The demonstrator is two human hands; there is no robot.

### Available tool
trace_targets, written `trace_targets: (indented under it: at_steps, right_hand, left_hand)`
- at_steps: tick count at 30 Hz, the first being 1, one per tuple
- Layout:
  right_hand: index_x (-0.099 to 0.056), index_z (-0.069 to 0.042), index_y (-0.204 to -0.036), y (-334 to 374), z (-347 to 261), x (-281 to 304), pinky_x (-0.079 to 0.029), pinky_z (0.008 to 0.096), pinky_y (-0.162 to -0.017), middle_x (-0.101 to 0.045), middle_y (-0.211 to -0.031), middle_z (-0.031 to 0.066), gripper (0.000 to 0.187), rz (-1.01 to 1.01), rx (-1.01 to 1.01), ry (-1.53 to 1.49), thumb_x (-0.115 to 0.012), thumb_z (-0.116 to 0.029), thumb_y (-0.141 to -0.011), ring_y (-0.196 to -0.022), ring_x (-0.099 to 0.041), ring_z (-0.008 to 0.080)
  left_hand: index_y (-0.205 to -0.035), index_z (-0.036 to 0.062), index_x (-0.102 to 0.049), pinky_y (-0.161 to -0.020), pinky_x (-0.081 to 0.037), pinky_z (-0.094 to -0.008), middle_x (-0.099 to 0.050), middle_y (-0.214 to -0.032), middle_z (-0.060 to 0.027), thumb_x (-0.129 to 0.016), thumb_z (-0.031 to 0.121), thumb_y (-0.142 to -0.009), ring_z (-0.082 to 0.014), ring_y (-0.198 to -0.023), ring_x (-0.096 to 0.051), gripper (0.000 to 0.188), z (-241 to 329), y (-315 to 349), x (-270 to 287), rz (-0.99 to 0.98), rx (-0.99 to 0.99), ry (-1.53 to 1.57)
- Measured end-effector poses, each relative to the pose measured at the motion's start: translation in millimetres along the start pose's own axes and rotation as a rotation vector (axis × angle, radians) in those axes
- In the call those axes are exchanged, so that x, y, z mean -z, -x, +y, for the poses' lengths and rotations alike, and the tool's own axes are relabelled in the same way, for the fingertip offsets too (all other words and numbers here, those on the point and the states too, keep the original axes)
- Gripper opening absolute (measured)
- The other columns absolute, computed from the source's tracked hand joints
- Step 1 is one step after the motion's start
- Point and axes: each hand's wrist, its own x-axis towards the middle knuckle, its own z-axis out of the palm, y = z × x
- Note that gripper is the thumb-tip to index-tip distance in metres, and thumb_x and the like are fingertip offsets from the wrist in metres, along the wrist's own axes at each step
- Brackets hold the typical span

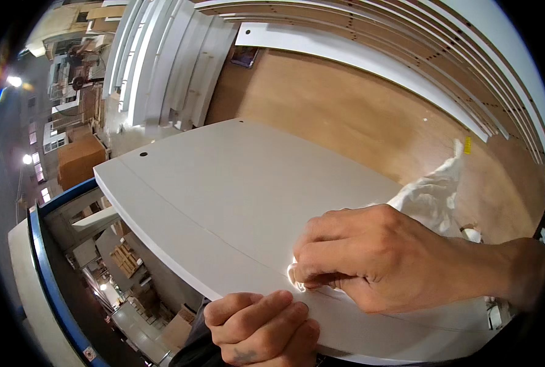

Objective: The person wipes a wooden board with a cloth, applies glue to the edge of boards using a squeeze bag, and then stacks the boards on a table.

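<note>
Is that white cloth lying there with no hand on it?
No, the right hand pinches a bunched end of the white cloth over the white panel.

A person's right hand arches at the end of a nearly straight wrist, fingers bent and pinched together, just beside the left hand, its own fingers curled inward, back facing up.

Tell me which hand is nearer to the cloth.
Right. The right hand pinches the cloth, whose loose part shows beyond that hand. The left hand is at the near edge of the panel, close to the pinched end but not visibly gripping it.
</note>
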Motion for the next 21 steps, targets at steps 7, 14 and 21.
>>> trace_targets:
  at_steps: [7,14,21]
  right_hand:
    - [-0.065,-0.002,-0.087,29,-25,-14,-0.052,0.0294,-0.064,-0.063,-0.094,0.0076,0.016,0.112,0.037,-0.148,-0.067,0.002,-0.072,-0.075,-0.062,0.0208]
    - [-0.067,-0.001,-0.092,73,-42,-4,-0.051,0.0279,-0.063,-0.064,-0.097,0.0095,0.018,0.053,0.027,-0.219,-0.067,0.001,-0.074,-0.073,-0.063,0.0202]
    - [-0.064,-0.005,-0.093,109,-52,34,-0.052,0.0288,-0.068,-0.063,-0.096,0.0071,0.019,-0.312,-0.118,-0.059,-0.063,-0.003,-0.075,-0.077,-0.063,0.0199]
  left_hand:
    - [-0.076,0.0079,-0.058,-0.063,-0.044,-0.0343,-0.06,-0.072,-0.0075,-0.052,0.033,-0.073,-0.0222,-0.064,-0.059,0.026,10,-23,27,-0.244,-0.021,-0.057]
    - [-0.075,0.0086,-0.057,-0.061,-0.043,-0.0339,-0.06,-0.069,-0.0082,-0.053,0.033,-0.074,-0.0214,-0.06,-0.058,0.024,12,-27,31,-0.26,-0.042,-0.134]
    - [-0.071,0.0104,-0.053,-0.059,-0.045,-0.0365,-0.06,-0.07,-0.0105,-0.05,0.029,-0.08,-0.022,-0.059,-0.057,0.021,8,-23,31,-0.149,-0.13,-0.023]
